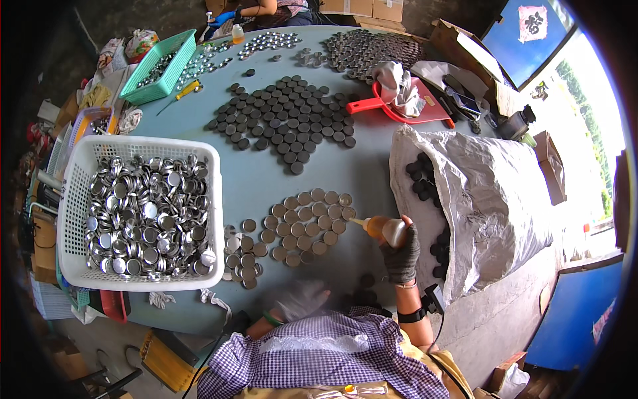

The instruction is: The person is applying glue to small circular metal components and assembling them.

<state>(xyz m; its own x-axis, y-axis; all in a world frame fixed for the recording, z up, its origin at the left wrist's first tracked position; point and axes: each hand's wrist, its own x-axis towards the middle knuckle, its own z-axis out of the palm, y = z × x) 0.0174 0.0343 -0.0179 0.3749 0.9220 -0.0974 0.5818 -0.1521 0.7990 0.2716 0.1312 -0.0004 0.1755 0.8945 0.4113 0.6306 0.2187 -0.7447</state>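
Note:
My right hand (401, 258), in a dark fingerless glove, grips a squeeze bottle (380, 229) of amber liquid. The bottle is tilted, its narrow nozzle pointing left at the edge of a group of round metal caps (312, 229) laid out on the table. My left hand (300, 300) is low at the table's near edge, smeared by motion in a pale covering; its fingers cannot be made out. Beside the group, more caps (246, 259) lie loosely piled near a white basket (214, 199) full of silvery caps (149, 226).
Black discs (286, 120) cover the table's middle. At right, a white sack (485, 199) spills black pieces. Beyond are a red dustpan (425, 106), a teal basket (183, 60) and a yellow-handled screwdriver (188, 90). Another person's blue-gloved hand (221, 20) is at the far edge.

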